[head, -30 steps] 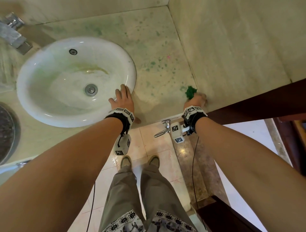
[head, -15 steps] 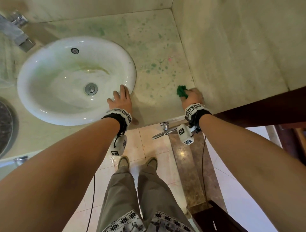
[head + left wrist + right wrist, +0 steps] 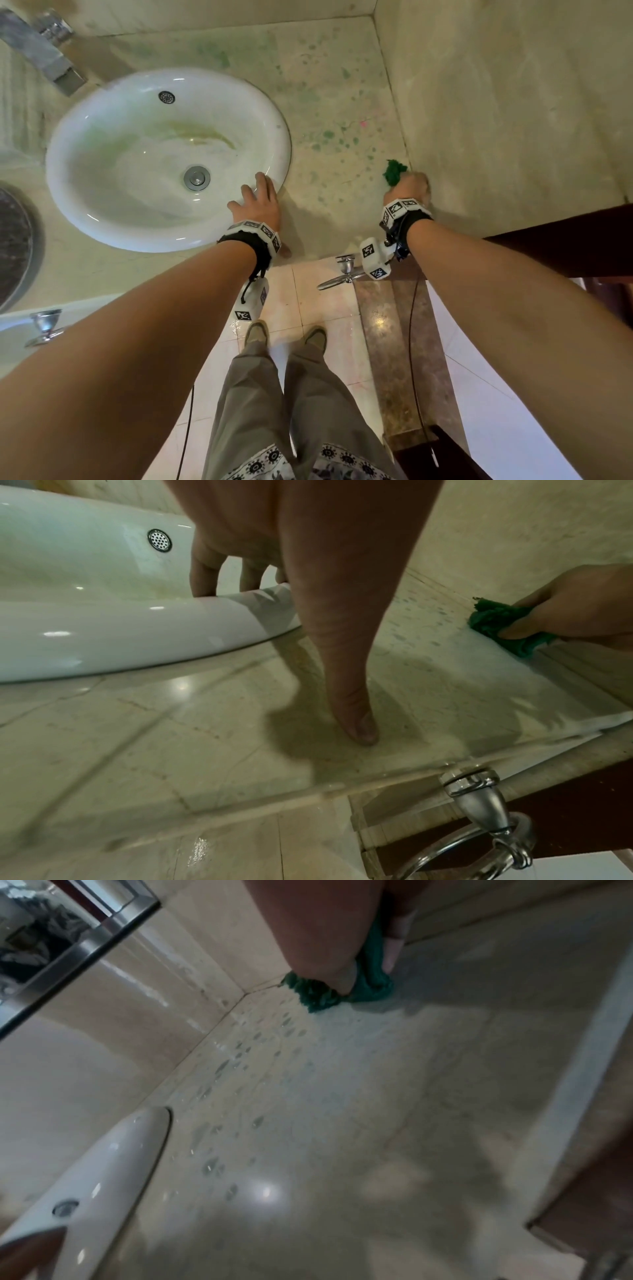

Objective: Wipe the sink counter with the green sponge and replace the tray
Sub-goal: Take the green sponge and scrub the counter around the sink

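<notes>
The pale stone counter (image 3: 335,102) is speckled with green spots between the white basin (image 3: 144,164) and the side wall (image 3: 513,120). The right hand (image 3: 409,186) grasps the green sponge (image 3: 394,172), its grip curled round it, pressing it to the counter where that meets the wall; the wrist view is blurred, so finger positions are unclear. The left hand (image 3: 258,205) rests released, fingers on the basin rim, thumb (image 3: 356,723) on the counter.
</notes>
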